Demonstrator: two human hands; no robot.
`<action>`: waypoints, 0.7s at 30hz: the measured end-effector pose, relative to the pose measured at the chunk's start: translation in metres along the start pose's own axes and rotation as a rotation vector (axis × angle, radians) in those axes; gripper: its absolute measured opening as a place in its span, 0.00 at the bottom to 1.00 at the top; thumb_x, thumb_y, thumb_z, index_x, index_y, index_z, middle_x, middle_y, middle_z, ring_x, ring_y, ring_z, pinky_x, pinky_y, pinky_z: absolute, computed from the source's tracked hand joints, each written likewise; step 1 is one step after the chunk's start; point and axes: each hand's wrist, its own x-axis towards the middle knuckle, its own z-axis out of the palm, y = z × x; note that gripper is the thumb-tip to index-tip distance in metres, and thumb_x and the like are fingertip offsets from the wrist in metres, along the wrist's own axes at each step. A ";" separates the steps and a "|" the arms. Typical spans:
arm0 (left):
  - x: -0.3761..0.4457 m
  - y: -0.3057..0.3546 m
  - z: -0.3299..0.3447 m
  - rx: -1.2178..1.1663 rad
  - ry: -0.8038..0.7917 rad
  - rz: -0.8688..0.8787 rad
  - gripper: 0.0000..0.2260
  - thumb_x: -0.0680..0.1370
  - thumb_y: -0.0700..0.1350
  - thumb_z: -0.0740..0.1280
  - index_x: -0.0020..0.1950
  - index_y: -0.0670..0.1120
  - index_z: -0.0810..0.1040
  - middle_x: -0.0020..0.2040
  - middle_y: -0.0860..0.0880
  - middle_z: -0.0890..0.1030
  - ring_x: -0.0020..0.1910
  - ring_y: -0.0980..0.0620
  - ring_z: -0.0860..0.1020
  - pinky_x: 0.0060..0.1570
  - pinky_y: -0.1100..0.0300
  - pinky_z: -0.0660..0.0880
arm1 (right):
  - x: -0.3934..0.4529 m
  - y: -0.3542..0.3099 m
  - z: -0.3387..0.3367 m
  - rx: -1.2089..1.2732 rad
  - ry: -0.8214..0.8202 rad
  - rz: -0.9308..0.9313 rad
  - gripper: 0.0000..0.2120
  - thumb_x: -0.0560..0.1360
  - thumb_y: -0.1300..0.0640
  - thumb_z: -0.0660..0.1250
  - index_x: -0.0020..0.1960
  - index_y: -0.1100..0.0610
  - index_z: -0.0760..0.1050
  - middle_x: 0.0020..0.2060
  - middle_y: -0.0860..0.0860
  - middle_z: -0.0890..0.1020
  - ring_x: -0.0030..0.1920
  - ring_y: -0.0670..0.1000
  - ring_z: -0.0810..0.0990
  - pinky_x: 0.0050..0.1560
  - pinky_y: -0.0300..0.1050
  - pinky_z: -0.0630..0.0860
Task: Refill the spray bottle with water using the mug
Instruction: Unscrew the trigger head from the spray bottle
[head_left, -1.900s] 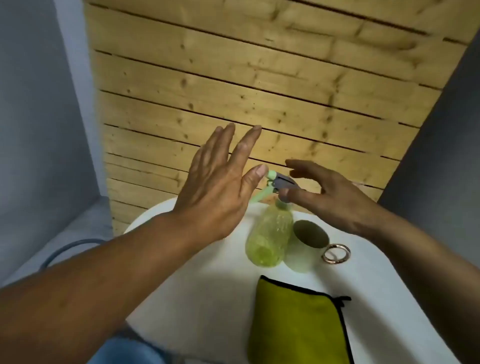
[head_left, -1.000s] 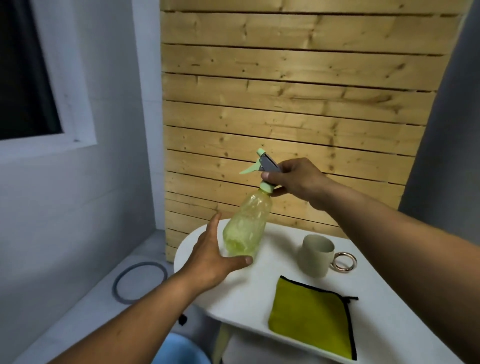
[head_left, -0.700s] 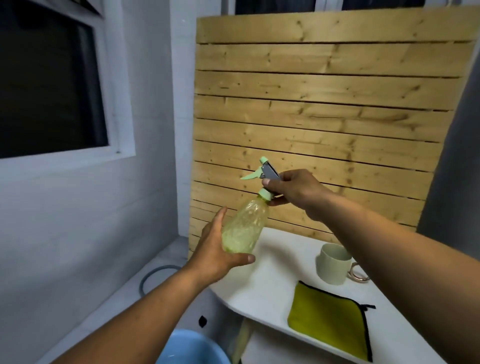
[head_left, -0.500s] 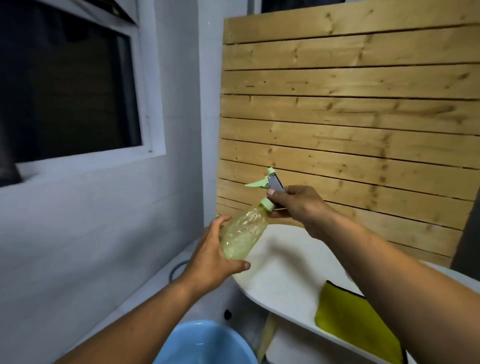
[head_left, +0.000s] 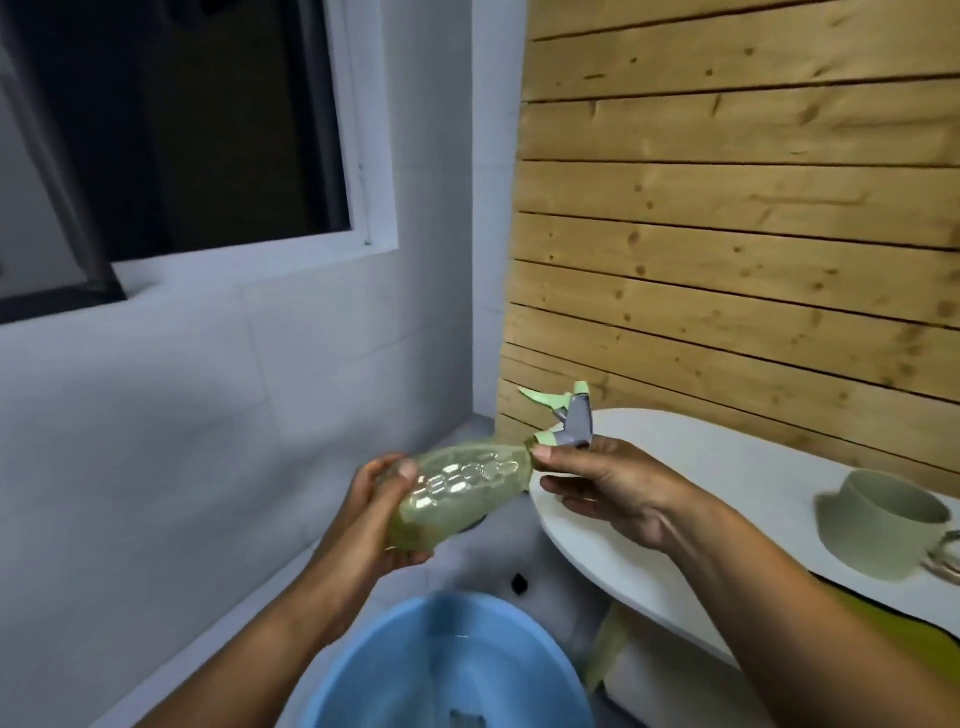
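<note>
The clear yellow-green spray bottle (head_left: 457, 486) is tilted almost flat in the air, left of the table and above a blue basin. My left hand (head_left: 371, 514) grips its base and lower body. My right hand (head_left: 605, 480) pinches the neck just under the grey and mint spray head (head_left: 569, 418), which points up and to the right. The pale green mug (head_left: 870, 525) stands upright on the white table (head_left: 670, 462) at the right edge of the view, apart from both hands.
A blue basin (head_left: 441, 670) with some water sits on the floor below the bottle. A yellow-green cloth (head_left: 898, 631) lies on the table's near edge under my right forearm. A wooden slat panel stands behind the table; a white wall and dark window are at left.
Both hands lifted the bottle off the table, carried it left over the basin and tipped it from upright to nearly horizontal. The view swung left, so the mug now sits at the right edge.
</note>
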 end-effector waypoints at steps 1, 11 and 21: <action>0.004 -0.001 0.000 -0.034 0.004 -0.073 0.17 0.77 0.65 0.64 0.62 0.58 0.77 0.57 0.46 0.85 0.48 0.43 0.85 0.41 0.53 0.80 | 0.004 0.000 0.001 0.008 -0.002 -0.009 0.24 0.59 0.49 0.78 0.53 0.55 0.82 0.46 0.50 0.87 0.51 0.49 0.83 0.64 0.49 0.71; 0.034 -0.011 -0.027 -0.179 -0.032 -0.481 0.29 0.76 0.70 0.62 0.60 0.47 0.81 0.44 0.40 0.86 0.39 0.41 0.85 0.35 0.54 0.82 | 0.026 0.004 -0.044 0.213 0.135 0.042 0.10 0.72 0.48 0.72 0.50 0.51 0.81 0.44 0.47 0.86 0.42 0.45 0.82 0.50 0.43 0.73; 0.027 -0.008 -0.019 -0.224 -0.019 -0.507 0.36 0.69 0.74 0.64 0.61 0.45 0.82 0.49 0.39 0.86 0.40 0.40 0.85 0.37 0.52 0.84 | 0.042 0.053 -0.102 0.604 0.445 0.215 0.09 0.75 0.59 0.72 0.50 0.56 0.72 0.36 0.55 0.77 0.33 0.48 0.76 0.27 0.37 0.77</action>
